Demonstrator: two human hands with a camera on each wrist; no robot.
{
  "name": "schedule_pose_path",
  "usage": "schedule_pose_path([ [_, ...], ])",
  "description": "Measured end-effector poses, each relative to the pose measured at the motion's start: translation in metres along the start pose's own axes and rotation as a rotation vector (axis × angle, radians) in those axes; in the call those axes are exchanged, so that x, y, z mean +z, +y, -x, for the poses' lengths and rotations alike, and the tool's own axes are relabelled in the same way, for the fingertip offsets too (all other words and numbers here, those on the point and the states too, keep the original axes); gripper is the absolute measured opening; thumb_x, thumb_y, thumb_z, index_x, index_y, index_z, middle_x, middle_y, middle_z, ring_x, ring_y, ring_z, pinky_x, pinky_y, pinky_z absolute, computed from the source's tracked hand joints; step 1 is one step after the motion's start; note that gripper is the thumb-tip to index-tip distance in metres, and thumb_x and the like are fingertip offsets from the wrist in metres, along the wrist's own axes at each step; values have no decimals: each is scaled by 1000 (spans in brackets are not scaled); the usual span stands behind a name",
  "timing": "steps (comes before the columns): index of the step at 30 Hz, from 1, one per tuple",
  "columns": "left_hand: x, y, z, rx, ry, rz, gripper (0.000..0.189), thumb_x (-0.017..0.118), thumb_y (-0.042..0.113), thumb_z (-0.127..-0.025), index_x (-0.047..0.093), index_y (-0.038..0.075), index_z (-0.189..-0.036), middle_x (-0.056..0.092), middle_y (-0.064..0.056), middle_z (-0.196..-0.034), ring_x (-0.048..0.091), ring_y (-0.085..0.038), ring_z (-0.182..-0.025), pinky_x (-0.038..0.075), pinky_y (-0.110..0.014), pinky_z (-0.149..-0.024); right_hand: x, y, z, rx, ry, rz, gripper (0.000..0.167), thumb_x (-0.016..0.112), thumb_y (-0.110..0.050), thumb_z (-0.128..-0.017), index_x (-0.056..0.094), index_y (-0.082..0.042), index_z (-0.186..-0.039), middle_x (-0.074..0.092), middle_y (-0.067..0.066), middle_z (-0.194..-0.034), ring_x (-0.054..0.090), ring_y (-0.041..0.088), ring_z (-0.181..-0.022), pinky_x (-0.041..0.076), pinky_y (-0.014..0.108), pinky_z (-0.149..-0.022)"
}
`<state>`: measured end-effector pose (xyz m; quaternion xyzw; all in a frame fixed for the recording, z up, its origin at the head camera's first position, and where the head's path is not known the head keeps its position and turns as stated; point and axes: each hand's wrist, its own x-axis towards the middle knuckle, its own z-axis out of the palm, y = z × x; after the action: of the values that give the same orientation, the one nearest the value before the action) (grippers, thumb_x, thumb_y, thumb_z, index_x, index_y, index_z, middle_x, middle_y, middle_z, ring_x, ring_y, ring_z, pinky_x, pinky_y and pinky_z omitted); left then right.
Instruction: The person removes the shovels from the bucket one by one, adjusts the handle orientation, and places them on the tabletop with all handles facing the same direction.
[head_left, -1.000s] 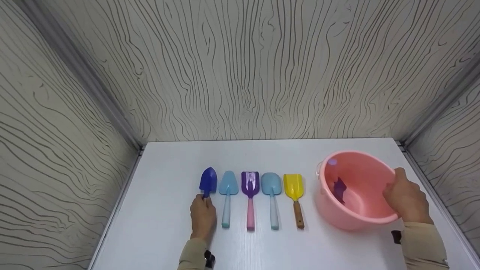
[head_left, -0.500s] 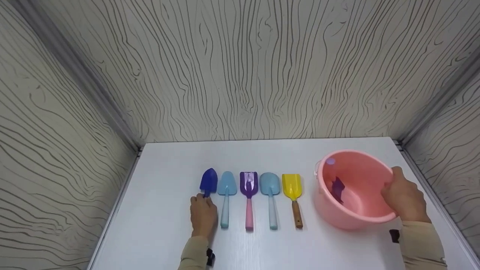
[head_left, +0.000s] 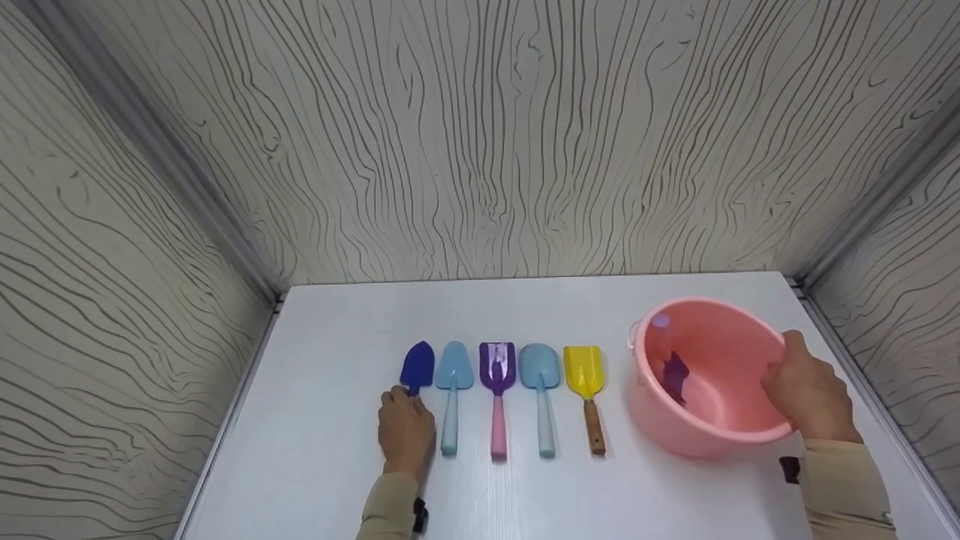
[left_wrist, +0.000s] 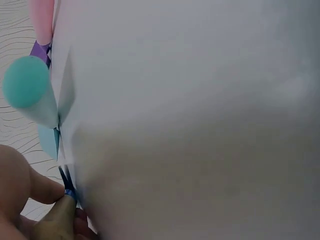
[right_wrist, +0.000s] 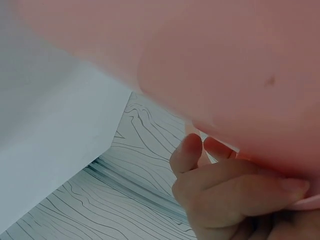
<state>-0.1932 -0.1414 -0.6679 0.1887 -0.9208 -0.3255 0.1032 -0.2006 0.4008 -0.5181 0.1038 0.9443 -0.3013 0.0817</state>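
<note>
My left hand point(head_left: 406, 431) grips a blue-bladed trowel point(head_left: 418, 365) at the left end of a row of small garden tools. In the left wrist view, thumb and fingers close round its tan handle point(left_wrist: 56, 220), just below a blue collar. To the right, my right hand point(head_left: 810, 390) grips the rim of a pink bucket point(head_left: 664, 427), which tilts with its mouth partly toward me. Fingers curled over that rim show in the right wrist view, under the bucket's wall point(right_wrist: 215, 65). Inside the bucket lies a purple-bladed tool point(head_left: 676, 377); the rest of it is partly hidden.
Between the hands lie a light-blue trowel point(head_left: 454, 367), a purple shovel point(head_left: 498, 367) with a pink handle, a rounded light-blue shovel point(head_left: 540, 367) and a yellow shovel point(head_left: 584, 367) with a brown handle. Wood-grain panels point(head_left: 480, 150) enclose the white table point(head_left: 337, 322) behind and at both sides.
The blue trowel's blade has shifted slightly toward me under my left hand, its tip now lower in the head view. My right hand and the bucket stay nearly where they were.
</note>
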Motion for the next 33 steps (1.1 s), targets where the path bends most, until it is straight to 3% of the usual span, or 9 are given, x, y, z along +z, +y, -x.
schedule_pose_path([
  [5, -2, -2, 1, 21, 30, -62, 33, 60, 10, -104, 60, -12, -128, 63, -25, -110, 66, -40, -98, 56, -55, -79, 2, -1, -2, -24, 2, 13, 56, 37, -13, -107, 18, 10, -155, 62, 26, -83, 65, 29, -58, 53, 41, -48],
  [13, -5, -3, 0, -3, 15, -89, 35, 61, 13, -106, 59, -10, -132, 64, -24, -115, 67, -40, -102, 57, -54, -84, 0, 0, -7, -44, 10, -16, 55, 39, -10, -106, 22, 15, -152, 62, 32, -95, 66, 28, -62, 55, 40, -50],
  [28, -5, 1, 5, 17, -3, -52, 32, 62, 12, -106, 60, -9, -130, 63, -21, -110, 66, -33, -95, 57, -49, -74, 0, 4, -2, -25, 1, -26, 57, 37, -13, -109, 17, 14, -156, 60, 38, -104, 66, 29, -66, 55, 41, -52],
  [33, -8, 2, 7, 32, 1, -44, 31, 64, 13, -105, 60, -9, -126, 62, -20, -107, 65, -32, -93, 57, -48, -72, -1, 4, -4, -48, 23, 8, 54, 38, -12, -107, 22, 14, -152, 61, 36, -99, 65, 27, -63, 54, 41, -51],
])
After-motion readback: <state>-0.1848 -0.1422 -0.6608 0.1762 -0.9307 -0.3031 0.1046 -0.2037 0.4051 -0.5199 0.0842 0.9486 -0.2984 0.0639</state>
